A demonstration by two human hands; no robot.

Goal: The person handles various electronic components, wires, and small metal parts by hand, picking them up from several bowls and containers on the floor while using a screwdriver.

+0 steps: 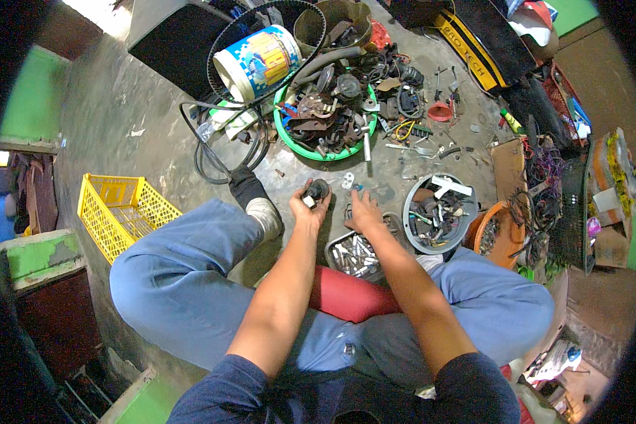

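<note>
My left hand is closed around a round black part with a pale piece showing at its lower side. To its right, my right hand reaches down to the floor with fingers apart. Its fingertips are at a small blue piece, beside a small white plate with holes. Below this hand sits a grey tray of small metal and white parts, partly hidden by my forearm. A grey bucket filled with mixed small parts stands just right of my right hand.
A green-rimmed basin heaped with dark parts stands ahead, with a white-and-blue bucket lying behind it. A yellow crate is at the left. On the right are an orange bowl and tangled wires. A fork lies on the floor.
</note>
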